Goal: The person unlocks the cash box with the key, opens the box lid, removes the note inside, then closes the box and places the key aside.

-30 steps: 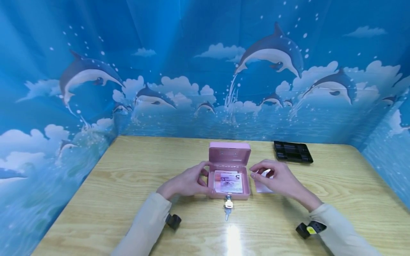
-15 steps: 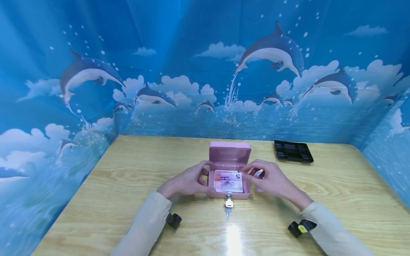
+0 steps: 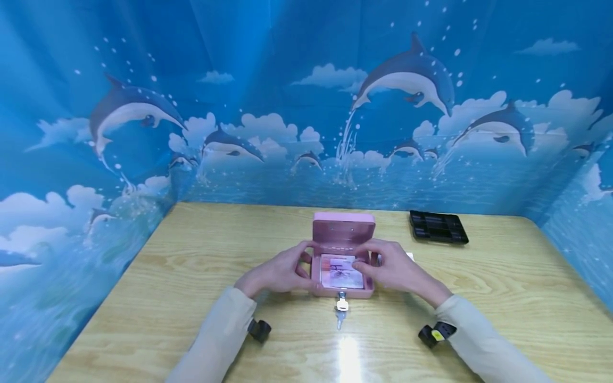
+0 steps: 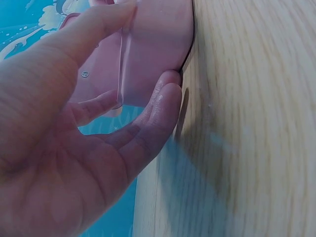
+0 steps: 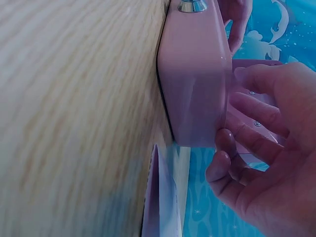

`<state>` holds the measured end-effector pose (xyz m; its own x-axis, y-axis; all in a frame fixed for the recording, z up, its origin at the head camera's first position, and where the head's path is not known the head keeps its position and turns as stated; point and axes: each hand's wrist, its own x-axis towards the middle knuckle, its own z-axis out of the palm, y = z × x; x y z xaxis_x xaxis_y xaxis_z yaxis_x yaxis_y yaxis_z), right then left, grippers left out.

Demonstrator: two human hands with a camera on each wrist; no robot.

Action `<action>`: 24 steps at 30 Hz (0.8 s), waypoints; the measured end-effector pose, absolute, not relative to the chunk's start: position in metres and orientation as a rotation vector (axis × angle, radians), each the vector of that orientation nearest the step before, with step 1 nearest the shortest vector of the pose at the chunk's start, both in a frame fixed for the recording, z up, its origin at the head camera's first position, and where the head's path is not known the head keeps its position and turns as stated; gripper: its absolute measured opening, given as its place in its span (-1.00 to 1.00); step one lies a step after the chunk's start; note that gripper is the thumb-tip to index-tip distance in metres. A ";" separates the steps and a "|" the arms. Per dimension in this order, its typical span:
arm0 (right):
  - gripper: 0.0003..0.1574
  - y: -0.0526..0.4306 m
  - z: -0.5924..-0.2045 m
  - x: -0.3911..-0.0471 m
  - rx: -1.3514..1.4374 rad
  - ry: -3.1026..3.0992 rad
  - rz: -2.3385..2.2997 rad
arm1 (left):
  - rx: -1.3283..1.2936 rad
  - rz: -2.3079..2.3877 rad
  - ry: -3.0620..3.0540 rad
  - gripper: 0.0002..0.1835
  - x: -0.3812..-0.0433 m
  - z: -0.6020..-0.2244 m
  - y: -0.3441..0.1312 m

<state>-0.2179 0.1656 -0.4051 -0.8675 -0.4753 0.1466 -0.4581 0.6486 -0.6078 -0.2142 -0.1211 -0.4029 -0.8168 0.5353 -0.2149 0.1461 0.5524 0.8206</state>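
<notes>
Blue backdrop sheeting (image 3: 268, 69), printed with dolphins and clouds, was hung behind and along both sides of a wood-grained surface (image 3: 201, 250), on which a bright strip of light was reflected near the front. On this surface, a pink box (image 3: 356, 293) was positioned between the two hands, its lid (image 3: 343, 230) raised at the far side. Printed paper (image 3: 340, 275) was laid flat inside the box, partly covered by the right hand. A pair of keys (image 3: 341, 306) was seen at the front, just below the lock (image 5: 192, 6), which was mounted in the front wall. The box was gripped at its left side by the left hand (image 3: 280, 272), with the thumb set at the front corner and the fingers spread toward the rear corner. The right hand (image 3: 395, 268) was held over the right rim, its thumb and forefinger reached in above the paper and its remaining fingers bent outside, near the right wall; whether anything was pinched could not be determined. Beneath the right hand, a folded sheet (image 5: 170, 210) was stood on the surface, apart from the box. A black compartmented tray (image 3: 438, 227) was placed farther back, to the right. Light-coloured sleeves (image 3: 217, 327) were worn on both arms, and a black camera unit (image 3: 260, 331) was strapped at each wrist.
</notes>
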 end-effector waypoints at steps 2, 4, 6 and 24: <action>-0.68 0.164 -0.405 -0.219 -0.803 2.838 -1.011 | 0.553 1.177 2.353 -0.01 -0.214 -0.403 -0.121; -0.68 0.163 -0.405 -0.219 -0.799 2.844 -0.996 | 0.553 1.174 2.355 -0.01 -0.215 -0.403 -0.121; -0.68 0.162 -0.405 -0.220 -0.789 2.847 -0.972 | 0.556 1.173 2.353 -0.02 -0.215 -0.404 -0.122; -0.65 0.156 -0.411 -0.218 -0.858 2.891 -0.779 | 0.536 1.157 2.352 -0.03 -0.215 -0.404 -0.121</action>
